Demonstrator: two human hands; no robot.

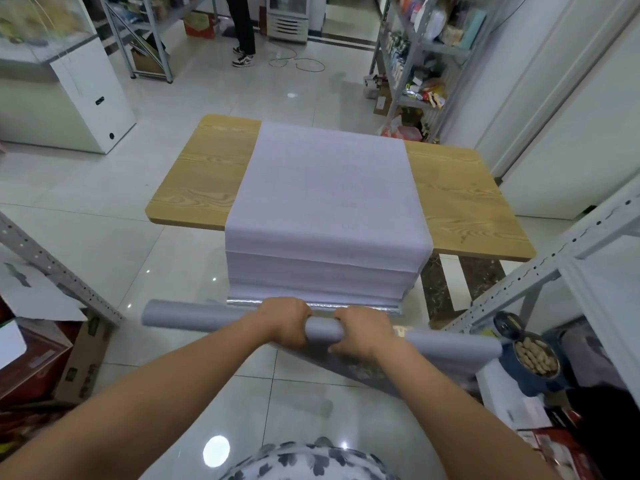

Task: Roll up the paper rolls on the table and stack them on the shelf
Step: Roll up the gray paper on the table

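Note:
A grey paper roll [194, 317] lies crosswise in the air in front of the wooden table [201, 181]. My left hand [287, 320] and my right hand [360, 334] grip it side by side near its middle, fingers curled over the top. Several pale sheets of paper [325, 188] lie spread flat on the table and hang over its near edge in layers. A shiny silver underside shows on the sheet that runs from the roll.
Grey metal shelf frames stand at the right [540, 268] and the left [52, 268]. An open can of peanuts [535, 355] sits at the right. Cardboard boxes [38, 362] lie lower left. A person's legs [244, 29] stand far back beside more shelving.

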